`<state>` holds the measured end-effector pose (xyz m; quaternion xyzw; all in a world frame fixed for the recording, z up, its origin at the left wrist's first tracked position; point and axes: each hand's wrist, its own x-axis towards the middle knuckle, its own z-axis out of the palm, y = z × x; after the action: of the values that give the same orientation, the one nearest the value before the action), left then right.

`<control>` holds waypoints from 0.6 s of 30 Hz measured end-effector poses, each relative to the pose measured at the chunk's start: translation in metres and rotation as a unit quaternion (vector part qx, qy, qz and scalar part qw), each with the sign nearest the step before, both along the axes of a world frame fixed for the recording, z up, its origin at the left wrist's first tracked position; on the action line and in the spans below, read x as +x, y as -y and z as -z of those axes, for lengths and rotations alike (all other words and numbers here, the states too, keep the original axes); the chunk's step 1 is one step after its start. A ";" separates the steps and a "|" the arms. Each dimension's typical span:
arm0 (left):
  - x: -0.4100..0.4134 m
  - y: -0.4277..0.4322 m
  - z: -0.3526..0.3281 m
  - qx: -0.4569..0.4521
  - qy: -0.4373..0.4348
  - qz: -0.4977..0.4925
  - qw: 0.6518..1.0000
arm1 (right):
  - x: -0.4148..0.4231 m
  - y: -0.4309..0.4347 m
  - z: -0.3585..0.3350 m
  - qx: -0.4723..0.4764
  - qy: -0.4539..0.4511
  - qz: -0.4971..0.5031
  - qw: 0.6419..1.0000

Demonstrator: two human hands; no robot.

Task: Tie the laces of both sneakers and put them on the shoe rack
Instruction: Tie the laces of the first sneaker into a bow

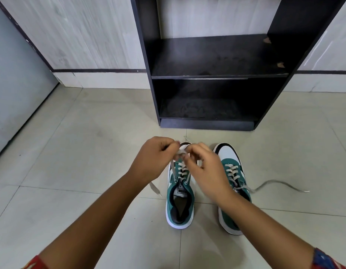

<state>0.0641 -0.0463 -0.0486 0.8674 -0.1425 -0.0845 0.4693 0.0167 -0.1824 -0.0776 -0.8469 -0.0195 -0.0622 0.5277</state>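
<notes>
Two green and white sneakers stand side by side on the floor, toes toward the rack. Over the toe of the left sneaker [179, 206], my left hand [152, 158] and my right hand [205, 167] pinch its grey laces [180, 152] between the fingertips. One lace end trails on the floor to that shoe's left. The right sneaker [231, 167] is partly hidden by my right forearm; its loose lace [275, 184] lies stretched out on the floor to the right.
A black shoe rack [216, 76] with two open shelves stands just beyond the sneakers against a pale panelled wall. Light floor tiles [80, 152] spread on all sides. A grey door or panel [18, 90] runs along the left.
</notes>
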 end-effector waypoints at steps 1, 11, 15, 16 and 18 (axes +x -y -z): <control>0.000 -0.002 0.001 -0.003 0.019 -0.034 0.999 | 0.001 0.003 -0.001 0.033 -0.014 0.003 0.999; -0.001 -0.020 0.043 -0.064 0.032 -0.184 0.980 | 0.006 0.048 -0.006 0.538 -0.171 0.159 0.810; 0.007 -0.047 0.071 -0.051 0.024 -0.253 0.966 | 0.003 0.071 0.006 0.163 -0.119 0.226 0.953; 0.009 -0.054 0.079 -0.019 0.023 -0.265 0.964 | 0.003 0.077 0.011 0.051 -0.118 0.217 0.968; 0.010 -0.066 0.095 0.072 0.010 -0.270 0.960 | -0.001 0.083 0.020 -0.197 -0.145 0.171 0.954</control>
<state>0.0742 0.0201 -0.1434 0.9060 0.0986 0.0443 0.4092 0.0159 -0.2656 -0.0977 -0.9244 0.1908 -0.0232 0.3294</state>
